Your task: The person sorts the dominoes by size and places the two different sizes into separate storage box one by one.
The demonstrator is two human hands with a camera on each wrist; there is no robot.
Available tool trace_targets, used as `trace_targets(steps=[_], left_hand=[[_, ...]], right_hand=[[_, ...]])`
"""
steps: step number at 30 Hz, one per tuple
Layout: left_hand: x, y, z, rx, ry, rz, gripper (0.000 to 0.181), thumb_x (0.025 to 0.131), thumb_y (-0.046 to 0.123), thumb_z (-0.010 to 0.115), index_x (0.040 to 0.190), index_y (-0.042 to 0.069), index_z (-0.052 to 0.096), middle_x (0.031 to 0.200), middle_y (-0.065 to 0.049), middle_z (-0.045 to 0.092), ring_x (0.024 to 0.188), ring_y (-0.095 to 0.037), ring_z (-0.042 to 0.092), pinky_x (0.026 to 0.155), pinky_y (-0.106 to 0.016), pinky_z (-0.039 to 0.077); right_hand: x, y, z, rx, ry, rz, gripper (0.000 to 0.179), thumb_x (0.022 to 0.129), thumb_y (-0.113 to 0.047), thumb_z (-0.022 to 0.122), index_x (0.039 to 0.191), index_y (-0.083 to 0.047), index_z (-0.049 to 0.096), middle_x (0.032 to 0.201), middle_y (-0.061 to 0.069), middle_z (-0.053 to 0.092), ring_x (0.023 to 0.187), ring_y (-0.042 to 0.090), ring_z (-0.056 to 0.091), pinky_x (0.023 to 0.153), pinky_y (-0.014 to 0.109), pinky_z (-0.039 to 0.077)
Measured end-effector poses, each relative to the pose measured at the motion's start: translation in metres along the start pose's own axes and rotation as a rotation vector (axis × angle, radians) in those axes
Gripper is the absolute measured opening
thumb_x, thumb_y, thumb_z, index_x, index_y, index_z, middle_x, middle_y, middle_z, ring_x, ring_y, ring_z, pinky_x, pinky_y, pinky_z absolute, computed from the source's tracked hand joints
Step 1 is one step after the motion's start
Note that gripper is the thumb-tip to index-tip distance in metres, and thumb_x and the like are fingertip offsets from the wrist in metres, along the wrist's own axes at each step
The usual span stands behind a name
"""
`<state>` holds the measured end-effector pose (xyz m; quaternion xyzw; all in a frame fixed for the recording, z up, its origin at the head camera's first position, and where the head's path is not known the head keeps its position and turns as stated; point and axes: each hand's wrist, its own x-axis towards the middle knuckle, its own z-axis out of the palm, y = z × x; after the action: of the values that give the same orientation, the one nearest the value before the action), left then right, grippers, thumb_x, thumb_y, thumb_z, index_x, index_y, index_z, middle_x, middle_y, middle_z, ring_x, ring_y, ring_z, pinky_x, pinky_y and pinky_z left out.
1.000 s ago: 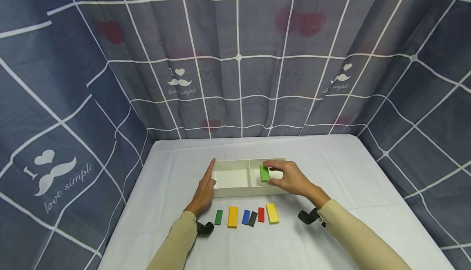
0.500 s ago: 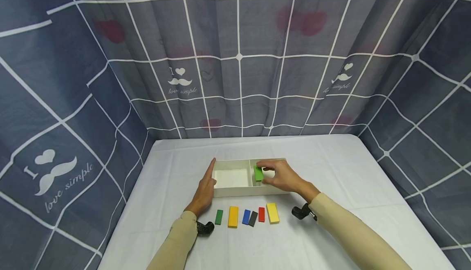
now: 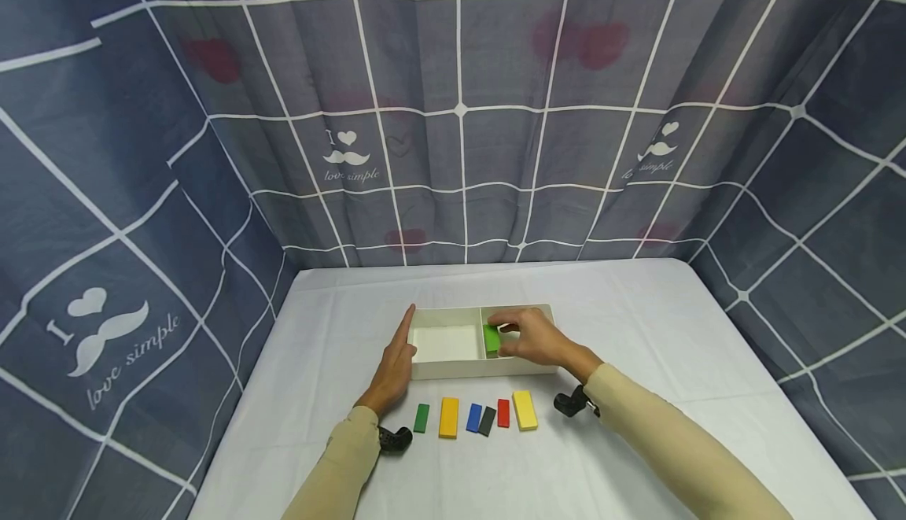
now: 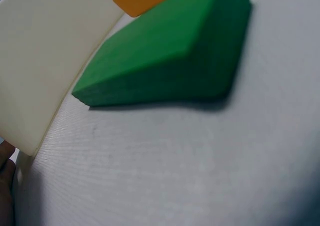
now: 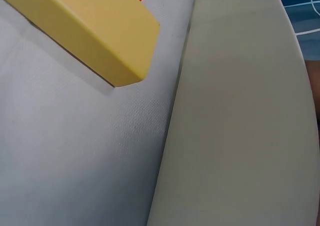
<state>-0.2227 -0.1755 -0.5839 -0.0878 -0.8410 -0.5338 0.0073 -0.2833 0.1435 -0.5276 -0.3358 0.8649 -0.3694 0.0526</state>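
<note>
A white two-compartment box (image 3: pixel 467 370) stands on the table in the head view. My right hand (image 3: pixel 535 337) reaches into its right compartment and pinches a light green block (image 3: pixel 491 339) between thumb and fingers, right beside the divider. Part of that compartment is hidden behind the hand. At the box's left end, my left hand (image 3: pixel 391 370) rests against the outer wall with its index finger straight along it. Only a bit of finger shows in the left wrist view, next to the box wall (image 4: pixel 50 51). In the right wrist view the box's front wall (image 5: pixel 240 116) blocks the light green block from sight.
In front of the box lies a row of blocks: dark green (image 3: pixel 421 418), orange (image 3: pixel 449 418), blue (image 3: pixel 473 418), black (image 3: pixel 486 422), red (image 3: pixel 503 413) and yellow (image 3: pixel 525 411). White cloth (image 3: pixel 623 457) covers the table. Grid-patterned curtains (image 3: pixel 488 150) enclose its back and sides.
My right hand has moved left with the light green block, bringing it down into the right compartment against the divider. The left hand and the box have stayed put.
</note>
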Motion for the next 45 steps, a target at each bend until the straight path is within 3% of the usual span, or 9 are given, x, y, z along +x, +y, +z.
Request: trace_targets(steps=[13, 20, 26, 31, 40, 45], left_hand=[[-0.001, 0.001, -0.001, -0.014, -0.001, 0.006, 0.078, 0.107, 0.008, 0.03, 0.179, 0.028, 0.007, 0.186, 0.005, 0.01, 0.172, -0.027, 0.011, 0.139, -0.059, 0.007], [-0.002, 0.0, -0.001, -0.002, 0.006, 0.0, 0.079, 0.107, 0.009, 0.03, 0.178, 0.034, 0.007, 0.185, 0.007, 0.01, 0.172, -0.026, 0.011, 0.14, -0.058, 0.007], [-0.002, 0.0, -0.002, 0.007, 0.015, 0.013, 0.078, 0.107, 0.008, 0.031, 0.178, 0.03, 0.009, 0.185, 0.005, 0.012, 0.172, -0.026, 0.013, 0.139, -0.058, 0.009], [-0.002, 0.0, -0.003, 0.002, 0.014, 0.01, 0.079, 0.107, 0.008, 0.031, 0.178, 0.032, 0.008, 0.185, 0.006, 0.011, 0.172, -0.026, 0.012, 0.14, -0.058, 0.008], [-0.002, 0.002, -0.002, -0.007, 0.014, 0.007, 0.079, 0.107, 0.009, 0.031, 0.178, 0.034, 0.007, 0.185, 0.006, 0.01, 0.172, -0.026, 0.012, 0.139, -0.059, 0.007], [-0.001, 0.001, 0.0, -0.008, 0.009, 0.013, 0.077, 0.107, 0.009, 0.03, 0.179, 0.029, 0.008, 0.186, 0.004, 0.011, 0.172, -0.028, 0.013, 0.139, -0.06, 0.008]], right_hand=[[0.009, 0.001, 0.004, -0.024, -0.041, 0.016, 0.057, 0.08, 0.0, 0.093, 0.134, 0.001, 0.075, 0.133, 0.016, 0.077, 0.116, 0.029, 0.078, 0.102, 0.037, 0.064], [0.014, 0.004, 0.007, -0.036, -0.078, 0.025, 0.053, 0.081, -0.001, 0.091, 0.132, 0.001, 0.076, 0.128, 0.012, 0.079, 0.116, 0.025, 0.077, 0.101, 0.034, 0.064], [0.018, 0.003, 0.007, -0.052, -0.11, 0.027, 0.056, 0.079, -0.001, 0.093, 0.132, 0.003, 0.076, 0.127, 0.013, 0.079, 0.114, 0.026, 0.078, 0.1, 0.036, 0.065], [0.022, 0.004, 0.005, -0.064, -0.124, 0.014, 0.056, 0.078, -0.001, 0.095, 0.131, 0.004, 0.076, 0.125, 0.013, 0.079, 0.113, 0.024, 0.078, 0.099, 0.036, 0.065], [0.025, 0.007, 0.005, -0.066, -0.15, 0.014, 0.057, 0.079, -0.003, 0.096, 0.133, 0.002, 0.076, 0.128, 0.012, 0.08, 0.117, 0.025, 0.077, 0.102, 0.038, 0.064], [0.022, 0.007, 0.004, -0.033, -0.145, 0.052, 0.058, 0.08, -0.002, 0.095, 0.135, -0.002, 0.076, 0.132, 0.01, 0.078, 0.122, 0.027, 0.076, 0.104, 0.038, 0.063]])
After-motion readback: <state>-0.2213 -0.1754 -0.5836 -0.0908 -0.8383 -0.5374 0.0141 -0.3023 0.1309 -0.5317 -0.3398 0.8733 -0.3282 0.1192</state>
